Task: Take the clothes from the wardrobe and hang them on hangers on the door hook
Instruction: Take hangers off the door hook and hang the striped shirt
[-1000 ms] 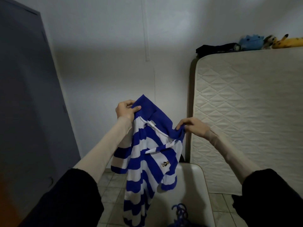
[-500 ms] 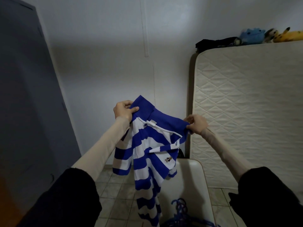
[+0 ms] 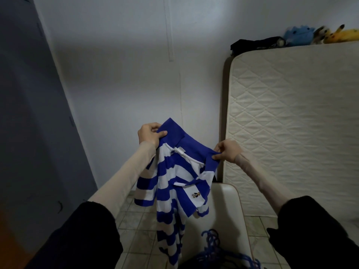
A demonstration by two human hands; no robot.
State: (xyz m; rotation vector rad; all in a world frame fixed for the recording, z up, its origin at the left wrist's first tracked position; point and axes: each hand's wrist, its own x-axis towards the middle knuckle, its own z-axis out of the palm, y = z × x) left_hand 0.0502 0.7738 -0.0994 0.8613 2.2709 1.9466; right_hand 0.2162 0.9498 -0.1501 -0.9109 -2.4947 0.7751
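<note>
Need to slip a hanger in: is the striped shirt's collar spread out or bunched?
Spread: left hand and right hand pinch the striped shirt collar apart.

A single wide-angle view comes from the person's head, facing forward and slightly down toward a white wall (image 3: 120, 78), with both forearms reaching out from the bottom edge. It sits close to the hands, which are mid-frame. The lens bends straight lines at the edges, such as the upright mattress (image 3: 295, 123) on the right and the grey door (image 3: 29, 113) on the left.
</note>
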